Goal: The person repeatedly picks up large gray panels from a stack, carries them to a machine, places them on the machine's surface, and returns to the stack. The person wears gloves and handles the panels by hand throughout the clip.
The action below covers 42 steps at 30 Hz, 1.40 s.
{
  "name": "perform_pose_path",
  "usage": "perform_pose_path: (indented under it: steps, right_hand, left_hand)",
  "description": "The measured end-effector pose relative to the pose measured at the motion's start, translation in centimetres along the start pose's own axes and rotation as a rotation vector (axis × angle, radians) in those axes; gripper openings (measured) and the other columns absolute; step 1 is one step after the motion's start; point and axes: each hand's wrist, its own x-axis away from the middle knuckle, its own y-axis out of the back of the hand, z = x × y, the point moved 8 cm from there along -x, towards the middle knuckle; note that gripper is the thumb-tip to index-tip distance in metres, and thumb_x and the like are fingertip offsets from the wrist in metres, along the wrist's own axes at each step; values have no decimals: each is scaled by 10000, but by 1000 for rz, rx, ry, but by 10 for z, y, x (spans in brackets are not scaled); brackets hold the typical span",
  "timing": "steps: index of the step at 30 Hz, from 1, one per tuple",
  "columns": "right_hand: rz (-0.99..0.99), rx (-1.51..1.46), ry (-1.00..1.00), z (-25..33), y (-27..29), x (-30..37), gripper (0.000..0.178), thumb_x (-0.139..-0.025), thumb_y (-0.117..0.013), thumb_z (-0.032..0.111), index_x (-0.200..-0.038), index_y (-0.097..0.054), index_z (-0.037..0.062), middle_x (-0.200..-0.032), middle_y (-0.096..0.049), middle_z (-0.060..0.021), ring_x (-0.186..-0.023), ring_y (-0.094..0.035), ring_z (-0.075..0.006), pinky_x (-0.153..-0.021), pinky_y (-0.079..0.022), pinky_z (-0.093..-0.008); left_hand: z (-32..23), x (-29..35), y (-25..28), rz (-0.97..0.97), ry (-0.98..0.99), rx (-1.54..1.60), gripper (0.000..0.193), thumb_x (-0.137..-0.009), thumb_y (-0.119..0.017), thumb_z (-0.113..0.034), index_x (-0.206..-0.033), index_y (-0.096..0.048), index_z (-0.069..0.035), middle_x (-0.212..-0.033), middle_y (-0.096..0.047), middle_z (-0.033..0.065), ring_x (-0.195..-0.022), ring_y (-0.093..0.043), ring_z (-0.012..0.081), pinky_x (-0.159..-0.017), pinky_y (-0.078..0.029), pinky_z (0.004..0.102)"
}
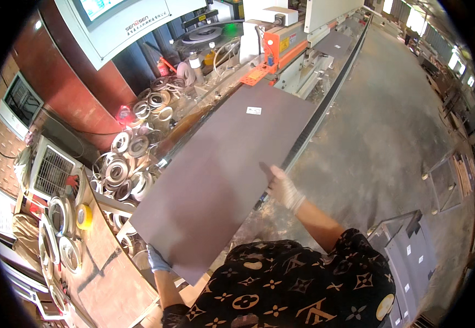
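A large flat dark brown board (215, 164) with a small white label near its far end lies lengthwise in front of me. Its far end reaches the machine (281, 46), beside the orange guard. My left hand (158, 260), in a light glove, is closed on the board's near left edge by the corner; some of its fingers are hidden. My right hand (284, 189), in a white glove, holds the board's right edge about midway along, fingertips on the top face. A long black rail (325, 104) runs under and beyond the right edge.
Many rolls of edge banding (118, 170) are heaped left of the board. A wooden table (103, 279) with a yellow tape roll (84, 217) stands at the lower left. A control panel (117, 24) hangs at the upper left. Stacked grey panels (412, 257) stand behind my right arm.
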Motion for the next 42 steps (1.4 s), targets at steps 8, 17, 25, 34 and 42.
perform_pose_path:
  steps: [8,17,25,34,42]
  right_hand:
    - [73,57,-26,18,-17,-26,682,-870,-445,573,-1413,-333,177,-1420,-345,-65,-1280,-344,-229,-1031,-307,-403]
    - [20,15,-9,33,-9,-32,693,-835,-496,576,-1382,-375,168,-1376,-405,-62,-1247,-414,-224,-1001,-382,-430]
    - [69,-147,18,70,17,-65,569,-885,-455,482,-1354,-400,164,-1380,-399,-57,-1281,-363,-252,-1010,-352,-484]
    - [-63,-199,147,116,62,-109,661,-845,-516,526,-1351,-395,118,-1391,-396,-79,-1274,-369,-282,-1043,-293,-501]
    - [-246,161,262,61,84,32,701,-827,-563,529,-1305,-393,44,-1336,-431,-125,-1219,-421,-271,-1052,-285,-422]
  left_hand:
    - [-8,-66,-37,163,179,226,443,-948,-352,-333,-1261,-489,-50,-1233,-551,73,-1085,-530,255,-923,-439,398]
    - [-3,-62,-89,310,232,164,494,-933,-373,-375,-1277,-477,-37,-1273,-527,101,-1134,-503,286,-988,-396,394]
    - [20,-69,-121,157,297,191,522,-858,-435,-430,-1211,-545,-61,-1193,-584,93,-1054,-558,290,-934,-442,418]
    - [46,-85,-214,370,317,123,550,-916,-331,-454,-1324,-454,-106,-1346,-472,74,-1201,-456,298,-1003,-369,457]
    - [73,-82,-253,282,305,158,507,-904,-420,-445,-1255,-512,-91,-1216,-563,74,-1045,-558,259,-855,-476,403]
